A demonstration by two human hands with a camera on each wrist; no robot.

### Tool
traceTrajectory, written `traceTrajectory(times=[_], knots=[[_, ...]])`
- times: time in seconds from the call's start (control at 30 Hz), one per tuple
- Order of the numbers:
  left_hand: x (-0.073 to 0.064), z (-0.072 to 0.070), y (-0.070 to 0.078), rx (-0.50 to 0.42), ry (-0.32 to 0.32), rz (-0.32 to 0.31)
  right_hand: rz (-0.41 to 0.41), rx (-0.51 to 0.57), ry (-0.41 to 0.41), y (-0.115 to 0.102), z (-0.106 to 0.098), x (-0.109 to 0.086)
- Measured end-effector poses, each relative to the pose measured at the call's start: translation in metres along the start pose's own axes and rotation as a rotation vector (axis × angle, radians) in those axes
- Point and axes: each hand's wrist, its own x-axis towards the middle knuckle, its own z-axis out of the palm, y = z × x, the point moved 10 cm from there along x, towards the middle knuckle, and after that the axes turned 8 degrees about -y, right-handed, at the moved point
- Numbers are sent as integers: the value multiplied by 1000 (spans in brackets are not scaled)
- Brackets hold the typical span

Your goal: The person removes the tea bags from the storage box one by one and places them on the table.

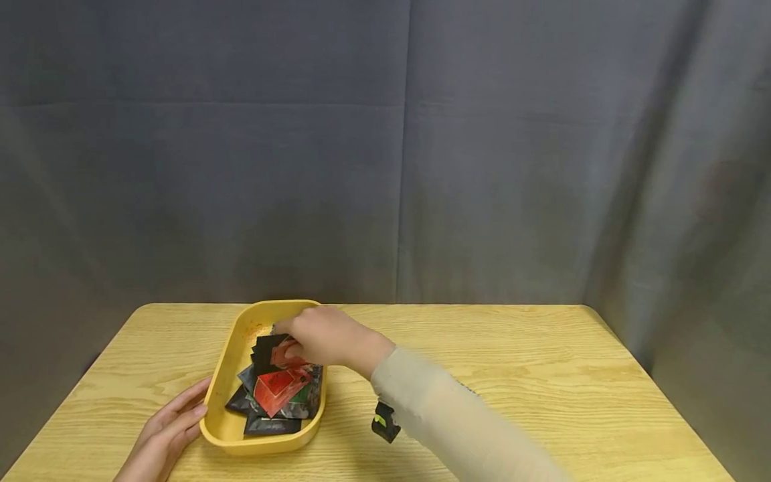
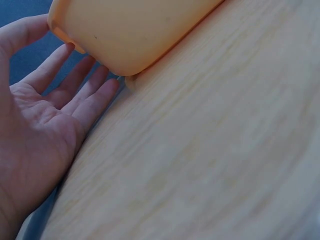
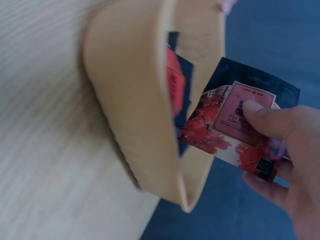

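My right hand (image 1: pixel 322 333) is over a yellow plastic bin (image 1: pixel 263 444). In the right wrist view its thumb and fingers pinch a tea sachet (image 3: pixel 215 125), black with red flowers and a pink label. Several more sachets (image 1: pixel 282 389), black, red and green, lie overlapping inside the bin. At the bin's near left side, my left hand (image 1: pixel 168 428) touches the wall with extended fingers. In the left wrist view these fingertips (image 2: pixel 112 87) reach the bin's outer side, and the thumb is up by its rim.
The bin stands on the left part of a wooden table (image 1: pixel 542 381). A grey curtain (image 1: pixel 482 167) hangs behind the table and at both sides. Beside the right sleeve (image 1: pixel 458 415) shows a small black thing (image 1: pixel 385 422) with a yellow-green mark.
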Motion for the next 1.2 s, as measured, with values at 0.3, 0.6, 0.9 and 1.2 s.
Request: traceTrajectory(times=[0.3,0.6,0.9,1.2], knots=[[2,3,0,1,10,-15,115,144,54,55,-23,-30],[2,9,5,-3,-31,52,270,242,168,128,-19,-79],[-2,13,9,-1,-50,79,456,295,201,195,0,-139],[-3,12,5,-12,-41,57,598,285,133,239,32,-191]])
